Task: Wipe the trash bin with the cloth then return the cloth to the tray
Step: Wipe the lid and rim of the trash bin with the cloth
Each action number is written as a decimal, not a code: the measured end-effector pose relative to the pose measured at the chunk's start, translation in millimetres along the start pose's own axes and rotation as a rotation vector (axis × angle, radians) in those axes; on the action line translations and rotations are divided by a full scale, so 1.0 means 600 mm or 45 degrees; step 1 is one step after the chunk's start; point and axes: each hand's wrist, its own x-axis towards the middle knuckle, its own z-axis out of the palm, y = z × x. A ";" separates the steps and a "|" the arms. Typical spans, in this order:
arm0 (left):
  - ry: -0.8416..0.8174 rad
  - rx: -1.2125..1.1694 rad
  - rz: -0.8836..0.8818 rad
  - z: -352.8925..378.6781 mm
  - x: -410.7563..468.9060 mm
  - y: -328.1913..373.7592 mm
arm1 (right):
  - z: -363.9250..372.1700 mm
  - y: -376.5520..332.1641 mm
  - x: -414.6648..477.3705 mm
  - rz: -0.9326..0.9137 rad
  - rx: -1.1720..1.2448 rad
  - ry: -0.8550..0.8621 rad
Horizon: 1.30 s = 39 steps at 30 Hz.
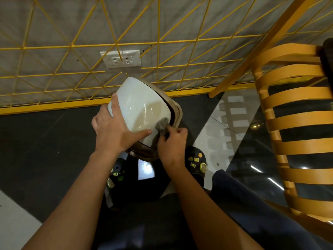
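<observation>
The trash bin (pixel 144 109) is held off the dark floor (pixel 45 141), tipped so its white body faces up and its beige rim points down and to the right, just in front of the yellow wire fence (pixel 162 42). The left hand (pixel 115 129) spreads across the bin's near side, fingers wide and wrapped over the far edge, thumb laid flat along the wall. The right hand (pixel 173 143) has its fingers closed on the grey cloth (pixel 162 126), bunched and pressed against the body close to the rim. The bin looks light, being carried by one open hand, but its glossy wall is likely slippery, so the rim or a corner edge offers the surer hold. The cloth is soft and limp and seems best pinched in a wad. No tray is in view. A slatted wooden chair (pixel 297 123) stands to the right.
</observation>
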 end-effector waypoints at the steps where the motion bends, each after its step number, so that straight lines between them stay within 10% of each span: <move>1: 0.001 -0.001 -0.001 0.001 0.001 -0.001 | 0.009 -0.001 -0.011 -0.025 -0.035 -0.043; 5: -0.004 -0.001 -0.018 0.003 0.005 -0.002 | 0.029 0.015 -0.059 -0.103 -0.234 -0.188; 12: 0.010 -0.056 -0.002 0.004 0.001 -0.002 | 0.003 -0.004 0.035 0.503 0.175 0.006; 20: 0.034 -0.064 0.009 0.008 0.003 -0.005 | 0.031 -0.021 0.023 0.741 0.355 -0.326; 34: 0.064 -0.074 0.034 0.010 -0.002 -0.003 | 0.040 -0.068 0.080 0.694 0.341 -0.269; 39: 0.120 -0.021 0.034 0.015 -0.002 -0.002 | 0.046 -0.054 0.059 0.283 0.113 -0.087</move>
